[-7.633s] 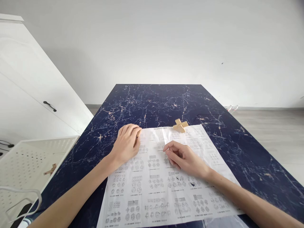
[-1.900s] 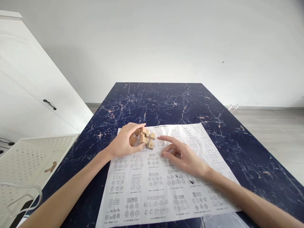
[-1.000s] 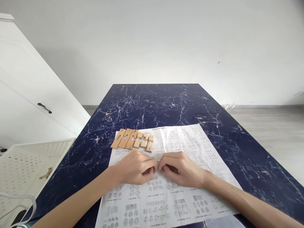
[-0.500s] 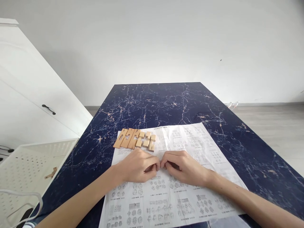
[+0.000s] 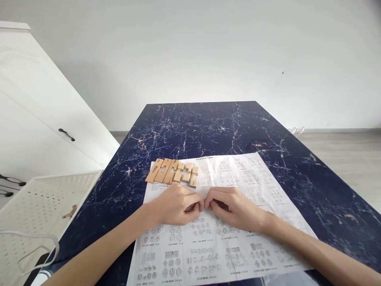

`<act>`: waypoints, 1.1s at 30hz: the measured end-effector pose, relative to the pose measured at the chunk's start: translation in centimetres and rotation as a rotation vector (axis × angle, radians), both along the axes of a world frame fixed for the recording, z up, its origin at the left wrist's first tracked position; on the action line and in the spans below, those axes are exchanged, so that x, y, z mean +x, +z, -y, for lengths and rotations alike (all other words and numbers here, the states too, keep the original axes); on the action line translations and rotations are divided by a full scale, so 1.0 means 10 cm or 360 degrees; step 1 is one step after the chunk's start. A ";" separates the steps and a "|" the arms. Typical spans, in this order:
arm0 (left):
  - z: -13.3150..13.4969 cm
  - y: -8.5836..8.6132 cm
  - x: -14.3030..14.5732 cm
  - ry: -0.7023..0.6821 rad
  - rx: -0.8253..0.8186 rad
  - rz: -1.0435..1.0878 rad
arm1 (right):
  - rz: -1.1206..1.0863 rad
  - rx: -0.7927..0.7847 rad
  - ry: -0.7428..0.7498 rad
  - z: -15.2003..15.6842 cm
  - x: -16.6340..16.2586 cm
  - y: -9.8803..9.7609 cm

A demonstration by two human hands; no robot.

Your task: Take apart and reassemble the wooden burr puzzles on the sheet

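Observation:
My left hand (image 5: 179, 204) and my right hand (image 5: 226, 207) rest on a white printed instruction sheet (image 5: 198, 243), fingers curled, with their fingertips meeting near its middle. Nothing shows in either hand. Just beyond my left hand lie three flat wooden puzzle pieces (image 5: 162, 171) side by side, marked with numbers and having slots or notches cut in them. To their right, touching or nearly so, are several notched wooden puzzle blocks (image 5: 186, 174); one bears a 3. All these pieces lie on the sheet's far left corner.
The sheet lies on a dark blue marble-patterned table (image 5: 196, 127). Left of the table stand a white perforated basket (image 5: 32, 216) with a small wooden piece (image 5: 70, 212) in it and a white cabinet (image 5: 38, 99). A white cable (image 5: 35, 234) loops at the lower left. Behind is a plain wall (image 5: 193, 51).
The view has shifted slightly, so everything sits a little further right and higher. My hands keep the same pose, and the wooden pieces have not moved on the sheet.

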State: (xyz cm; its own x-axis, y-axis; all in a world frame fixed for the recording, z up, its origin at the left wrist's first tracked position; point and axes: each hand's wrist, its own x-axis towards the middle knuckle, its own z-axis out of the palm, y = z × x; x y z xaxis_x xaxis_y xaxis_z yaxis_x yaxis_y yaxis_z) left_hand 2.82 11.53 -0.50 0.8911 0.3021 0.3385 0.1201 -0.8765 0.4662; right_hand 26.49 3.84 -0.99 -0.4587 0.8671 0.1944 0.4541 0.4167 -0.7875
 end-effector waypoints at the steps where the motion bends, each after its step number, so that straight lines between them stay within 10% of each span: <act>1: 0.00 0.00 0.00 0.0004 0.0003 -0.0005 | 0.0002 -0.0004 0.0001 0.00 0.00 0.00; 33: 0.01 0.00 -0.01 0.0031 -0.0040 -0.0050 | 0.0000 0.0002 -0.0002 0.00 0.00 -0.01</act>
